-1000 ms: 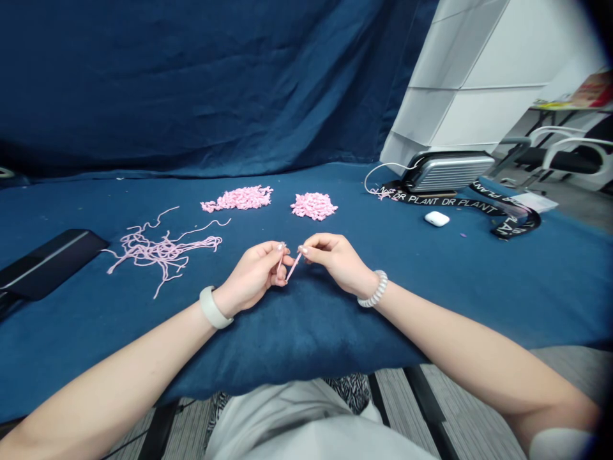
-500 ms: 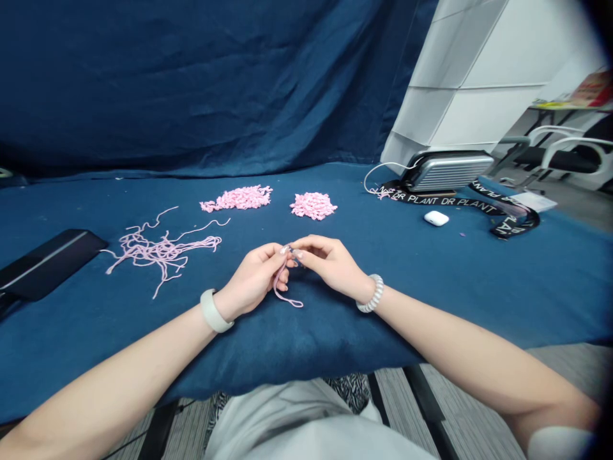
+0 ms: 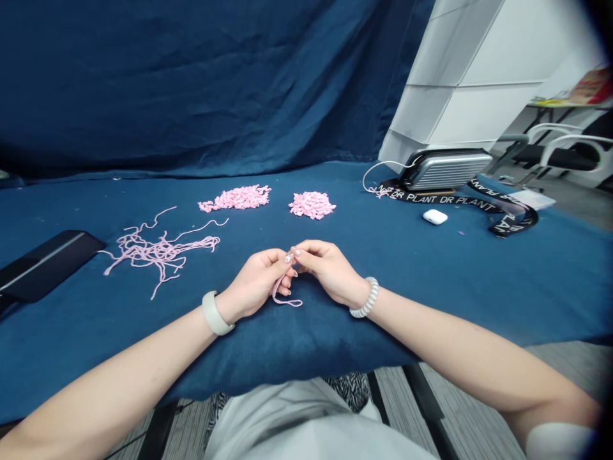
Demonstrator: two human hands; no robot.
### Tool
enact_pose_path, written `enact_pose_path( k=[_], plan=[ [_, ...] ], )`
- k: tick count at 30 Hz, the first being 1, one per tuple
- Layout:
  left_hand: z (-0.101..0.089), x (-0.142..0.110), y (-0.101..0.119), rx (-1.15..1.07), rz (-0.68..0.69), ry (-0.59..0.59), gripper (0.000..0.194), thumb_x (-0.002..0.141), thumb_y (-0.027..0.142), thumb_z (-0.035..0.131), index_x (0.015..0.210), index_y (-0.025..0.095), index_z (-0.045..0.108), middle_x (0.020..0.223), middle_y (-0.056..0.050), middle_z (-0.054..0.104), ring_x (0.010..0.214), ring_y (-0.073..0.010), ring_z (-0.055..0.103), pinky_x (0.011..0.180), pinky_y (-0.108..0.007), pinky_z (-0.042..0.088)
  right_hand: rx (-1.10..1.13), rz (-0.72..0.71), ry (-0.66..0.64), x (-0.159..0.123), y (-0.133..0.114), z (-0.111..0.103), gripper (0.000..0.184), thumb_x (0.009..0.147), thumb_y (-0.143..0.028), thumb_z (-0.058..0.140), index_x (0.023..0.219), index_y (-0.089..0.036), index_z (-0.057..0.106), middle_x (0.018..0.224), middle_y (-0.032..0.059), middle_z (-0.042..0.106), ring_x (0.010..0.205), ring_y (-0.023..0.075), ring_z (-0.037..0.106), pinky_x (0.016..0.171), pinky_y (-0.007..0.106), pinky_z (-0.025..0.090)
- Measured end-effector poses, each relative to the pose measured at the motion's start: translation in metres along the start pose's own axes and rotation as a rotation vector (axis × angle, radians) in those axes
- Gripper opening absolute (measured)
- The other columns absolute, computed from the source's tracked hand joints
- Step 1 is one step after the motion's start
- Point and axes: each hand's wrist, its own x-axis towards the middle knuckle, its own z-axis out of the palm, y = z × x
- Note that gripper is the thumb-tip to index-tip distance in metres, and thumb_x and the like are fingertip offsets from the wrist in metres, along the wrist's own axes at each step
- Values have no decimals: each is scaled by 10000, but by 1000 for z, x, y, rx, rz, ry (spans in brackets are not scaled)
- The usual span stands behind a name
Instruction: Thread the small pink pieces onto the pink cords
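Observation:
My left hand [image 3: 261, 278] pinches a pink yarn strand [image 3: 287, 301], whose looped tail hangs below the fingers onto the blue cloth. Thumb and fingers of my right hand [image 3: 330, 268] are closed at the same spot, their tips meeting those of the left. The bit of yarn between the fingertips is hidden. Beyond my hands lie two heaps of small pink knotted yarn pieces, a wider heap [image 3: 244, 197] and a rounder heap [image 3: 311, 205]. Loose lengths of pink yarn [image 3: 158, 252] lie tangled to the left.
A dark flat object [image 3: 48, 265] sits at the left. On the right are a silver ribbed case [image 3: 450, 170] with a white cable, a black lettered strap [image 3: 445, 202] and a white earbud case [image 3: 435, 217]. A blue curtain [image 3: 215, 83] hangs behind.
My right hand has shifted slightly down and left, its fingertips drawing closer against the left hand's. The yarn tail still hangs from the left hand.

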Motion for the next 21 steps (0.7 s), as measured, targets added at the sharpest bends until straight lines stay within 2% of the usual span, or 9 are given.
enact_pose_path(
  k=[10, 16, 21],
  plan=[
    [0, -2, 0, -9, 2, -73, 302, 768, 375, 629, 722, 105, 503, 585, 12, 517, 455, -47, 458, 453, -182, 455, 116, 64, -49, -2, 0, 2, 635, 610, -580, 557, 983, -78, 445, 859, 9, 533, 659, -95, 461, 674, 83, 422],
    [-1, -3, 0, -65, 32, -145, 299, 782, 377, 613, 734, 103, 503, 577, 8, 517, 446, -57, 466, 431, -193, 460, 207, 92, -153, -1, 0, -2, 655, 654, -545, 535, 1157, -142, 418, 776, -16, 512, 631, -105, 440, 690, 111, 444],
    [-1, -3, 1, -104, 45, -152, 297, 772, 373, 624, 735, 101, 511, 571, 9, 517, 441, -58, 466, 429, -195, 466, 199, 66, -265, -3, -1, -3, 716, 681, -564, 498, 1244, -139, 383, 763, 3, 530, 671, -78, 494, 719, 128, 465]
  ],
)
